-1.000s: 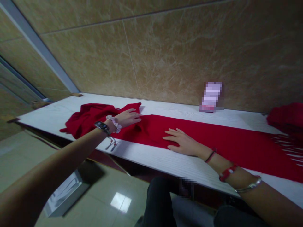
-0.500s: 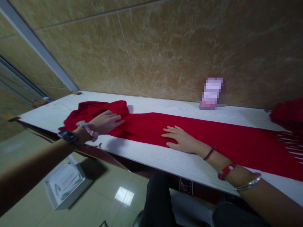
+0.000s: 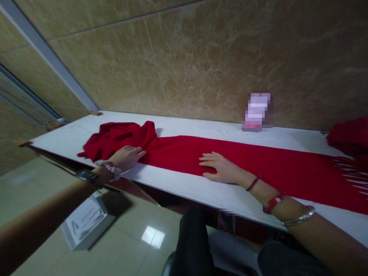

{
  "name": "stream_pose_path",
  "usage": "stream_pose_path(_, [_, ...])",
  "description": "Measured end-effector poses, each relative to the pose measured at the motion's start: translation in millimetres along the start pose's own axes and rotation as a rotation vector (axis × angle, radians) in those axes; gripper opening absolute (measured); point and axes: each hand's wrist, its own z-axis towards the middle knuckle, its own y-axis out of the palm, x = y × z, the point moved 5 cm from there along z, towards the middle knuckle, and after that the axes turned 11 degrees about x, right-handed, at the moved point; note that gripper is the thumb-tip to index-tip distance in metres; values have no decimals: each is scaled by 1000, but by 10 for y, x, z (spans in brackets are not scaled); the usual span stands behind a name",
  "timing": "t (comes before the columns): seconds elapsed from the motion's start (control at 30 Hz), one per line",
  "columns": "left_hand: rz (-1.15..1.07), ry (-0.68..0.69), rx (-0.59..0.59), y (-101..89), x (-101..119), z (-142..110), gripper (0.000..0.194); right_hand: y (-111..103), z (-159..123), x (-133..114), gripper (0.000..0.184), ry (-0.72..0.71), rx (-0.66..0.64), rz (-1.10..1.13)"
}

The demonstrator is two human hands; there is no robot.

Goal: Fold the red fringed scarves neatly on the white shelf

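A long red scarf (image 3: 258, 165) with white-looking fringe at its right end lies stretched along the white table. Its left part is bunched into a loose heap (image 3: 115, 138). My left hand (image 3: 128, 158) is at the near edge of the scarf, just below the heap, fingers together and closed on the cloth; the thumb is hidden. On the middle of the flat stretch, my right hand (image 3: 221, 167) rests palm down with its fingers spread, near the front edge of the fabric.
The narrow white table (image 3: 184, 183) stands against a tan marble-look wall (image 3: 201, 65). A blurred pink object (image 3: 257, 111) leans there. More red cloth (image 3: 349, 138) lies at the far right. Below on the floor is a white box (image 3: 86, 222); my legs (image 3: 194, 245) are under the table edge.
My left hand has come down from over the heap to the scarf's near edge, its fingers closing. The cloth there lies straighter. My right hand stays spread in place.
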Motion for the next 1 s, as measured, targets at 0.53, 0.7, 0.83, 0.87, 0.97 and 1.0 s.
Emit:
stream_pose_path(0.53, [-228,102,-144,-133,796,471,48,-90,128,-319,23,-41,-178,-337])
stream_pose_path(0.7, [-356,116,-136,-189,693,529,42,-84,124,-295,28,61,-172,-292])
stream_pose_path(0.83, [-416,70,-101,-226,647,548,40,-87,112,-311,24,109,-136,-286])
stream_pose_path(0.87, [-429,62,-97,-235,645,547,40,-85,109,-323,25,107,-133,-302])
stream_pose_path(0.97, [-450,35,-94,-268,639,545,39,-72,103,-359,22,81,-140,-359])
stream_pose_path(1.0, [-450,24,-96,-280,635,547,39,-68,103,-366,21,71,-141,-372])
